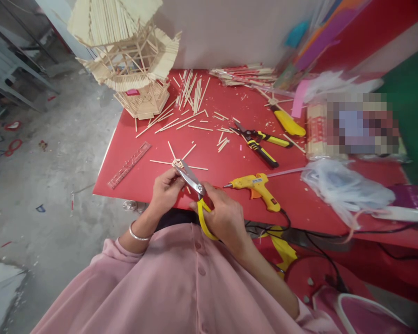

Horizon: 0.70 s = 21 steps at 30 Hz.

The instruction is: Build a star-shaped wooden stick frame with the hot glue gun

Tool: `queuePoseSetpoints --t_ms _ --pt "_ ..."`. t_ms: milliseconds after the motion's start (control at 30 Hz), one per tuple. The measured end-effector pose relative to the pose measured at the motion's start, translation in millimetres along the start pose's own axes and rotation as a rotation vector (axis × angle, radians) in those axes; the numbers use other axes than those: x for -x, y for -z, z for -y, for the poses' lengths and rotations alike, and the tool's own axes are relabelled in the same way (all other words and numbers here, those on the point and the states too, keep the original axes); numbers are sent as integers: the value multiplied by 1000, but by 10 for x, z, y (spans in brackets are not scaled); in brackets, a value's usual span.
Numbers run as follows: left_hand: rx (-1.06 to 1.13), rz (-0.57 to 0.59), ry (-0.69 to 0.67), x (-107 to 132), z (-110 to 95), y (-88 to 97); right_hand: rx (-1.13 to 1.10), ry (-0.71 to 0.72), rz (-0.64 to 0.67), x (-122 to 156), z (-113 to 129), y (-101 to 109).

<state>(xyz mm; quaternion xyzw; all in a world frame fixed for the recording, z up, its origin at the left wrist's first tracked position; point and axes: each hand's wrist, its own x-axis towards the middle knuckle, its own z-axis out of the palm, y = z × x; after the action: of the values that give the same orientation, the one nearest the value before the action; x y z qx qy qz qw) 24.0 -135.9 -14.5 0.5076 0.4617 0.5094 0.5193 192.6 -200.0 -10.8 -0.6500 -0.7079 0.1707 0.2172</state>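
My right hand (226,213) is closed round the yellow handles of a pair of scissors (192,178). The silver blades point up and left, over the hub of a star-shaped stick frame (160,162). Thin wooden sticks spread outward from that small hub. My left hand (167,189) pinches the frame near its hub, with the fingertips close to the blade tips. The blades partly cover the hub, and whether they touch it I cannot tell. Right of my hands lies a yellow glue gun (261,185) with a stick in its back end.
A pagoda-like stick model (142,102) stands at the table's back left. Loose sticks (195,93), a clear ruler (129,164), black-and-yellow pruners (261,144) and a yellow-handled tool (287,119) lie on the red table (181,134). Plastic bags (344,185) sit at right; a cord hangs off the front edge.
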Motion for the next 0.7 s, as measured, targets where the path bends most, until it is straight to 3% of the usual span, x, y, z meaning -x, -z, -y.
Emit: queuePoseSetpoints --t_ms 433,700 --pt "29 44 24 -11 -100 24 -27 27 -22 -26 19 -8" --pt "-6 19 -30 -17 -132 21 8 38 -40 -64 18 0"
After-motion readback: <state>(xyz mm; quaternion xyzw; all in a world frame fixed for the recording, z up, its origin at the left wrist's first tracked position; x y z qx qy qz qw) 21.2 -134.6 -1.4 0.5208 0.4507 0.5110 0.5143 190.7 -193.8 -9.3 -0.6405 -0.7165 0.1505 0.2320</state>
